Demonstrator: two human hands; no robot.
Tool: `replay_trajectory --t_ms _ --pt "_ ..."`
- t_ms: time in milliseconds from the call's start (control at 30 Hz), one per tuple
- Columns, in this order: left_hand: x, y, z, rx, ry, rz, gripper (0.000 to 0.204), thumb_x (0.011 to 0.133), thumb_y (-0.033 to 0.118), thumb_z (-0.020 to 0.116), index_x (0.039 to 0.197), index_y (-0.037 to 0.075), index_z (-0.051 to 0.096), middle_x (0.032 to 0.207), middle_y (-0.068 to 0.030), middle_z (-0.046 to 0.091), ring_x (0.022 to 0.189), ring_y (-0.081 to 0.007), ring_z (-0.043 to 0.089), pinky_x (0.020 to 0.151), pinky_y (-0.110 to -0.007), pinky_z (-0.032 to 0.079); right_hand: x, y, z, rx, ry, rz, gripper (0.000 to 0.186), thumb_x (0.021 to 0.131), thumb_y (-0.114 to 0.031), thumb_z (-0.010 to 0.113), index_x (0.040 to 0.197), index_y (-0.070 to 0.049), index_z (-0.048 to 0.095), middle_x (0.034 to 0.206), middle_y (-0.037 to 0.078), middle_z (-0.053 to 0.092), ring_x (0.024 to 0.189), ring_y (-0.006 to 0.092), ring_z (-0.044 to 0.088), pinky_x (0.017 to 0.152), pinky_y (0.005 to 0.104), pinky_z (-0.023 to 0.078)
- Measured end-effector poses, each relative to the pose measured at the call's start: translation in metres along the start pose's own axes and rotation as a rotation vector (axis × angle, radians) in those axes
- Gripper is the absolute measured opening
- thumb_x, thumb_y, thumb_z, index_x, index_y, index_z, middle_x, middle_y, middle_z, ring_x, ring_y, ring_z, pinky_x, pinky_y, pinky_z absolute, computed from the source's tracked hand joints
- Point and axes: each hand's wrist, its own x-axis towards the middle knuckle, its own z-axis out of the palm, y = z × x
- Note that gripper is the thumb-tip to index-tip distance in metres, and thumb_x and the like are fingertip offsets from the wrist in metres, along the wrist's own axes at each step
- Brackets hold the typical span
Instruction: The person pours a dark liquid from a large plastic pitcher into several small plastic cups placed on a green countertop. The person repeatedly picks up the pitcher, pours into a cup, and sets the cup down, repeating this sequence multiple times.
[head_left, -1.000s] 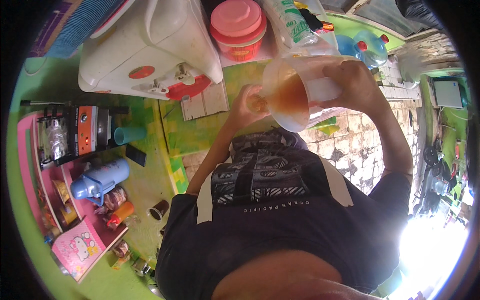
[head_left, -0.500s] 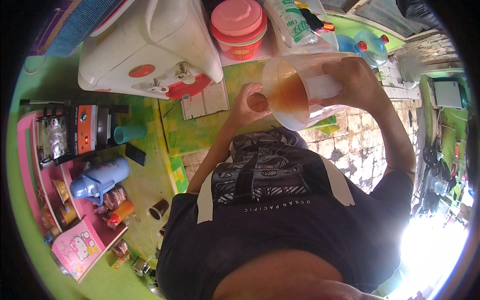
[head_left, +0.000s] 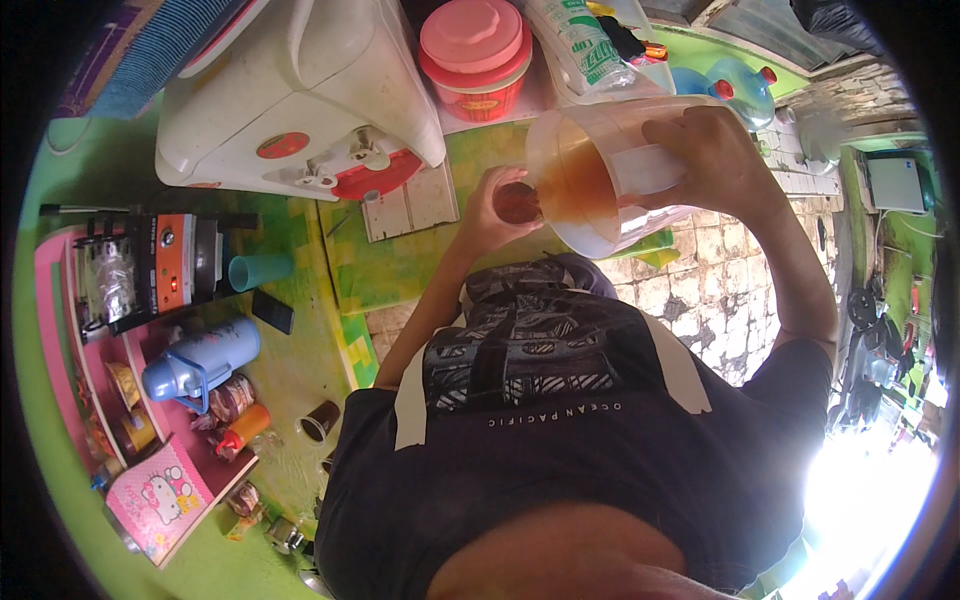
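Note:
My left hand (head_left: 484, 222) is wrapped round a small cup (head_left: 517, 204), its mouth turned up toward me and reddish-brown liquid inside. A large translucent plastic container (head_left: 640, 172) is gripped near its base by my right hand (head_left: 712, 160). It lies tipped on its side, its wide mouth facing the cup. Reddish-brown liquid (head_left: 578, 178) has gathered along its lower wall and reaches the rim beside the cup. The rim and the cup meet or nearly meet; a thin gap cannot be made out. My right fingertips are partly hidden behind the container.
A white water dispenser (head_left: 300, 110) stands at the far left, beside a red and pink lidded tub (head_left: 478, 60). Left of me are a teal tumbler (head_left: 260, 271), a phone (head_left: 273, 312), a blue thermos (head_left: 205, 360) and a dark-filled cup (head_left: 319, 421). Blue bottles (head_left: 742, 92) stand behind the container.
The liquid in the cup looks darker and fuller. Both hands keep their hold, and the container has shifted only slightly.

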Motion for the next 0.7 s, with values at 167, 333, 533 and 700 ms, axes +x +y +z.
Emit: replay_trajectory --t_ms 167,333,533,700 --pt "0.0 0.004 0.0 0.037 0.014 0.003 0.075 0.056 0.007 0.085 0.118 0.0 0.043 0.117 -0.0125 0.052 0.11 -0.0217 0.053 0.095 -0.033 0.042 -0.001 -0.001 -0.001 -0.024 0.015 -0.002 0.053 0.062 -0.058 0.069 0.074 -0.007 0.062 0.065 0.012 0.059 0.063 0.0275 0.061 0.062 0.038 0.047" --pt "-0.002 0.009 -0.001 0.07 0.002 -0.006 0.074 0.056 0.008 0.085 0.117 0.001 0.045 0.116 -0.0112 0.053 0.108 -0.0202 0.054 0.093 -0.032 0.043 0.0 -0.002 0.0 -0.024 0.022 -0.01 0.052 0.061 -0.058 0.069 0.073 -0.007 0.062 0.064 0.012 0.059 0.062 0.0278 0.061 0.061 0.0382 0.047" --pt "-0.002 0.012 0.0 0.055 0.01 -0.029 0.074 0.056 0.01 0.085 0.117 0.002 0.045 0.114 -0.0104 0.053 0.106 -0.0196 0.054 0.091 -0.032 0.044 -0.001 -0.004 0.0 0.004 0.055 -0.004 0.052 0.06 -0.057 0.07 0.076 -0.008 0.063 0.065 0.011 0.06 0.063 0.0274 0.061 0.062 0.0381 0.048" --pt "-0.002 0.011 -0.002 0.148 0.002 0.006 0.077 0.054 0.011 0.086 0.118 0.002 0.044 0.113 -0.0101 0.053 0.106 -0.02 0.054 0.091 -0.032 0.044 0.0 -0.005 -0.003 -0.023 0.001 0.013 0.051 0.059 -0.056 0.071 0.078 -0.009 0.064 0.065 0.011 0.06 0.064 0.0272 0.061 0.063 0.0378 0.048"
